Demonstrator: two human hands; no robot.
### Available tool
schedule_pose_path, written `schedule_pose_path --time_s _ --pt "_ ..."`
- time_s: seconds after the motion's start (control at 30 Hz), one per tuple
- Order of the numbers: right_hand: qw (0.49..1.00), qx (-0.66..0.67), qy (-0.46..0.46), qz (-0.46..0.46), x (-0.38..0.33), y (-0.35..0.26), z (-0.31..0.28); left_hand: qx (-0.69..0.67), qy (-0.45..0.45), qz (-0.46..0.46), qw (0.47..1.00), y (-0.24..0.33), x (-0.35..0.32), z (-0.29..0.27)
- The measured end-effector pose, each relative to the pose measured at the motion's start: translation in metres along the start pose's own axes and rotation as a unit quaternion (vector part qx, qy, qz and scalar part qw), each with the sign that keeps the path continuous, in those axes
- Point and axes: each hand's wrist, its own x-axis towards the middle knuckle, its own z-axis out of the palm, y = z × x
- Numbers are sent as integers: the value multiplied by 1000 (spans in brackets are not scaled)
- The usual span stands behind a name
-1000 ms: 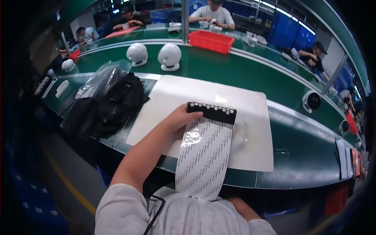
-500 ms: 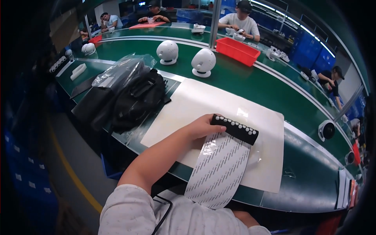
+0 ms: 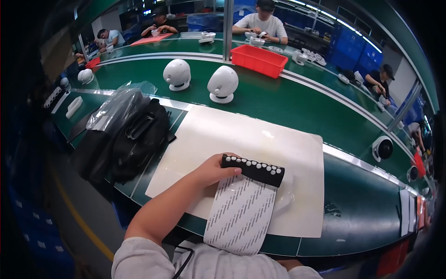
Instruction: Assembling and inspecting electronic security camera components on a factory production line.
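Note:
My left hand (image 3: 217, 170) is closed on the left end of a black folded or rolled strip (image 3: 253, 172) with rows of white round dots along its top edge. From under the strip a white printed backing sheet (image 3: 242, 216) hangs over the table edge toward my body. A piece of clear film (image 3: 284, 197) shows beside the sheet's right edge. Beneath lies a large cream board (image 3: 302, 162) on the green table. My right hand is out of view; only a bit of the right arm (image 3: 290, 264) shows at the lower edge.
At the left lie a black bag (image 3: 141, 139) and clear plastic wrapping (image 3: 118, 109). Two white round devices on stands (image 3: 177, 74) are beyond the board, with a red bin (image 3: 258, 61) farther back. A black-fronted round device (image 3: 383, 148) stands right. Several people work across the tables.
The whole view has shifted, so the board, bag and devices sit farther left and lower. My left hand keeps its hold on the black strip, which appears lower and farther left.

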Motion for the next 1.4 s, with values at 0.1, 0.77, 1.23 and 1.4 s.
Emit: schedule_pose_path --time_s 0.1,0.77,1.23,1.4 --pt "1000 -7 -3 -10 2 6 -4 20 27 -13 999 0 1 3" --pt "997 -23 -63 -39 -19 38 36 -78 59 -44 994 18 -10 25" --pt "992 -48 -108 -44 -44 16 59 62 90 93 990 15 -12 26" --pt "989 14 -54 -136 -70 -71 38 102 65 129 984 9 -14 21"
